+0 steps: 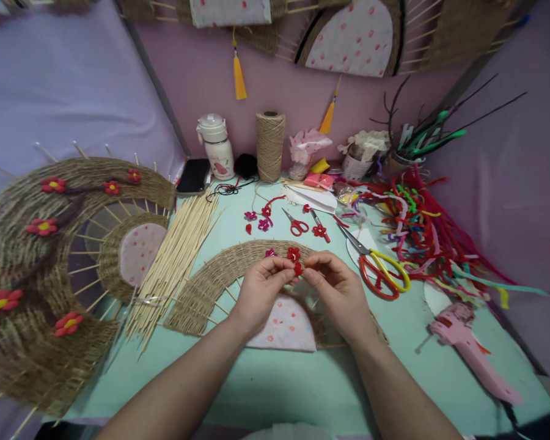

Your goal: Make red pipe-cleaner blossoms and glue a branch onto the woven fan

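My left hand (262,288) and my right hand (337,287) meet over a half-round jute-woven fan (220,275) lying on the mint table. Both pinch a small red pipe-cleaner flower (297,267) between their fingertips. Another red flower (293,252) and a pink one (270,252) rest on the fan's weave just beyond. The fan's pale spotted fabric centre (286,330) lies below my wrists.
A bundle of bamboo skewers (178,256) lies left of the fan. A large woven fan with red flowers (36,269) stands at far left. Large scissors (380,269), small red scissors (296,225), a pink glue gun (467,348), a pipe-cleaner pile (421,226), a twine spool (270,145).
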Motion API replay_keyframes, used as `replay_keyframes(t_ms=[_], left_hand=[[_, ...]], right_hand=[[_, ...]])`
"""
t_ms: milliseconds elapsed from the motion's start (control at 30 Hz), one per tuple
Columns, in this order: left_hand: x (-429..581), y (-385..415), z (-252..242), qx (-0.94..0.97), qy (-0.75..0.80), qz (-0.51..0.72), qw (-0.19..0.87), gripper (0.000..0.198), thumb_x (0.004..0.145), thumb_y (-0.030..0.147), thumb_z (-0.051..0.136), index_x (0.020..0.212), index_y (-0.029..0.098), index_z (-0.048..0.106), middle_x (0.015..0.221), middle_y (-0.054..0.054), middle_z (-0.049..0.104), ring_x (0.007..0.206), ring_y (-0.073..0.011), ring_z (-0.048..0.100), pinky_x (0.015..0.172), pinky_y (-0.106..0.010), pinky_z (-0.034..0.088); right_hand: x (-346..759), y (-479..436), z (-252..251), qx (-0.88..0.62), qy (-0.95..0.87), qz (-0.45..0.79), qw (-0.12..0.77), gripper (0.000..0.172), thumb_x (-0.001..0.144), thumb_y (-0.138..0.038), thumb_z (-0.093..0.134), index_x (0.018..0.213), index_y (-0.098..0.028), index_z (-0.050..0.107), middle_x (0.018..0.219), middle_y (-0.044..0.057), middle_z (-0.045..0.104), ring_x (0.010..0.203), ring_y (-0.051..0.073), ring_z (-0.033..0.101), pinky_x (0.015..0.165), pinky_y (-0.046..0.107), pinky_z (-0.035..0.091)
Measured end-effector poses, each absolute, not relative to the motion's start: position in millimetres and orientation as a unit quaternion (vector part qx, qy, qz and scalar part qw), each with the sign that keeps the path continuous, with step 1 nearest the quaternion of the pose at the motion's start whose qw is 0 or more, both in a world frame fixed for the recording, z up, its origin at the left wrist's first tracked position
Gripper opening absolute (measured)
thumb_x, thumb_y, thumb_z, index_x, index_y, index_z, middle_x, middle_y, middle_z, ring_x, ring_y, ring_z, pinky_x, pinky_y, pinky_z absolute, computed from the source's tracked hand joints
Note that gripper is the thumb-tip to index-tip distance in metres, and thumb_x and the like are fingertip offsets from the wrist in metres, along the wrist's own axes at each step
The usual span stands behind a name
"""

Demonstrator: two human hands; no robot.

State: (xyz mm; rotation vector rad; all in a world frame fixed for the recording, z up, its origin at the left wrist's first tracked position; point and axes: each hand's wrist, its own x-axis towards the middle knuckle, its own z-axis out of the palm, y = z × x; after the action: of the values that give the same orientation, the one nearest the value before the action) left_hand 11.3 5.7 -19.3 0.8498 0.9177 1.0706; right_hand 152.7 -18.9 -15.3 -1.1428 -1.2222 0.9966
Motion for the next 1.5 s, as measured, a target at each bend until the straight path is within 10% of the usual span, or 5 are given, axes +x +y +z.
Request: replay_keyframes(t_ms=[300,933,1500], left_hand=[[7.6,-0.9,-23.1,0.607,0.473,0.479,0.422,0.009,0.082,0.019,0.065,0.086,0.022,0.072,0.089,-0.001,0.072,0.087,-0.0152,0.065,0.082,-0.028,0.05],[10.1,-0.6,-14.4,0.617,0.436,0.464,0.463,0.003,0.078,0.019,0.069,0.08,0.02,0.072,0.082,-0.003,0.07,0.081,-0.0167,0.063,0.077,-0.028,0.048],[15.9,-5.1,-18.4,0.55,0.455,0.478,0.512,0.004,0.078,0.021,0.069,0.08,0.019,0.072,0.085,-0.004,0.072,0.083,-0.0169,0.064,0.079,-0.028,0.05]], right_hand=[[152.9,-19.6,-16.0,-0.534,-0.589,0.298,0.528,0.01,0.086,-0.021,0.061,0.076,-0.021,0.062,0.078,0.0,0.058,0.069,0.012,0.054,0.06,0.025,0.042],[153.0,-15.2,-22.3,-0.572,-0.391,0.505,0.515,0.021,0.074,-0.036,0.069,0.066,-0.018,0.06,0.06,-0.002,0.055,0.055,0.011,0.044,0.05,0.023,0.034],[150.0,-20.2,-14.1,-0.559,-0.454,0.444,0.533,0.016,0.076,-0.028,0.065,0.066,-0.02,0.055,0.061,-0.004,0.052,0.057,0.011,0.044,0.053,0.023,0.036]])
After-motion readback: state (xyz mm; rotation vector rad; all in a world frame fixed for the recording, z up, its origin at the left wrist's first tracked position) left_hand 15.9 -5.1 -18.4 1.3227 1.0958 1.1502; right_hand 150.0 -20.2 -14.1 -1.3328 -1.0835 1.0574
